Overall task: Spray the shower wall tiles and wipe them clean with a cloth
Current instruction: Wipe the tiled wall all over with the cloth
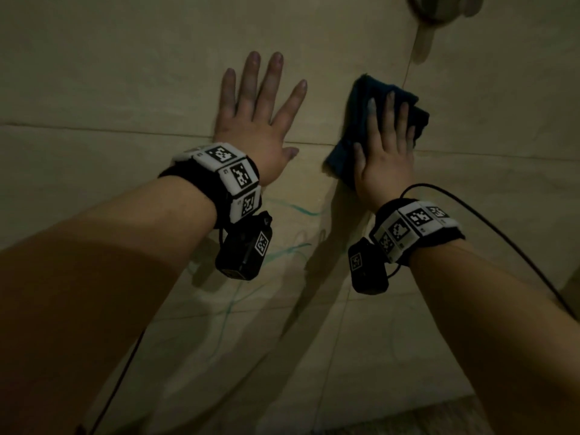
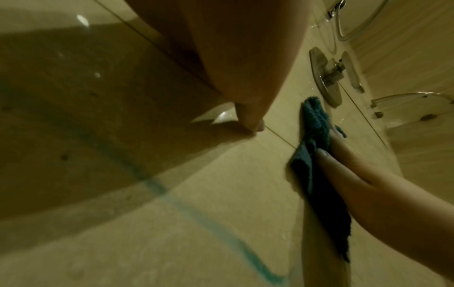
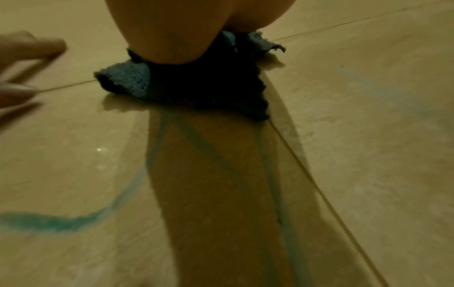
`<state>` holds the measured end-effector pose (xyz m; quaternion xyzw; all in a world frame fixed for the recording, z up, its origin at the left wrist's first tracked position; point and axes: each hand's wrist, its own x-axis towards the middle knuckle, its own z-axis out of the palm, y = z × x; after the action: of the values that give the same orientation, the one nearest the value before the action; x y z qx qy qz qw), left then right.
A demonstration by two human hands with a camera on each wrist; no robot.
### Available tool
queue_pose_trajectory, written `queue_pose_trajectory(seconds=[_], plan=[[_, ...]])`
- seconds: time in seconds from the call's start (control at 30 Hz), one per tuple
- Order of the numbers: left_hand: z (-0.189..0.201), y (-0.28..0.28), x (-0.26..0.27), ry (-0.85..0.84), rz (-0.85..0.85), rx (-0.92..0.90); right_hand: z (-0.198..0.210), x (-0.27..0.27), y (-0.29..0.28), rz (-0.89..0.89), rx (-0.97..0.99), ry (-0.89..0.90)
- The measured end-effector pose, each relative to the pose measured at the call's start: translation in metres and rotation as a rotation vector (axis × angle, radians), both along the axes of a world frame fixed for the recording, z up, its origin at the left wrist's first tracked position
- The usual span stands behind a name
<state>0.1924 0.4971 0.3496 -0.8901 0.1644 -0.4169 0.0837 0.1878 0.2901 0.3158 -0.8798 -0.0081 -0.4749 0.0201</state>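
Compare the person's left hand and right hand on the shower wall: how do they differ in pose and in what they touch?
The left hand lies bare on the tile with fingers spread wide; the right hand presses a dark blue cloth to the wall, fingers closer together. The left hand sits left of the cloth, apart from it. Both are flat, fingers straight, pointing up the wall.

Round metal shower valve plate [image 2: 324, 77] with handle, mounted on the wall. Shower hose [image 2: 349, 29], looped above it, seen in the left wrist view. Curved transparent corner shelf [image 2: 417, 104] fixed on metal brackets to the right of the valve.
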Motion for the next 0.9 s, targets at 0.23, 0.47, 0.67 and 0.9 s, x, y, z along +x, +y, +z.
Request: queue_pose_trajectory(seconds=[0.23,0.47,0.67,0.9], plan=[[-0.009,-0.008,-0.01,0.046,0.046,-0.056,-0.001,0.004,-0.002,0.027,-0.023,-0.041],[-0.035,-0.021,-0.012,0.081,0.096,-0.064,-0.009,0.007,-0.008,0.04,-0.085,-0.079],[-0.075,-0.028,-0.007,0.057,0.104,-0.062,-0.069,0.012,-0.025,0.132,-0.245,-0.155],[-0.081,-0.028,-0.011,0.079,0.116,-0.076,-0.095,0.016,-0.031,0.158,-0.312,-0.181]])
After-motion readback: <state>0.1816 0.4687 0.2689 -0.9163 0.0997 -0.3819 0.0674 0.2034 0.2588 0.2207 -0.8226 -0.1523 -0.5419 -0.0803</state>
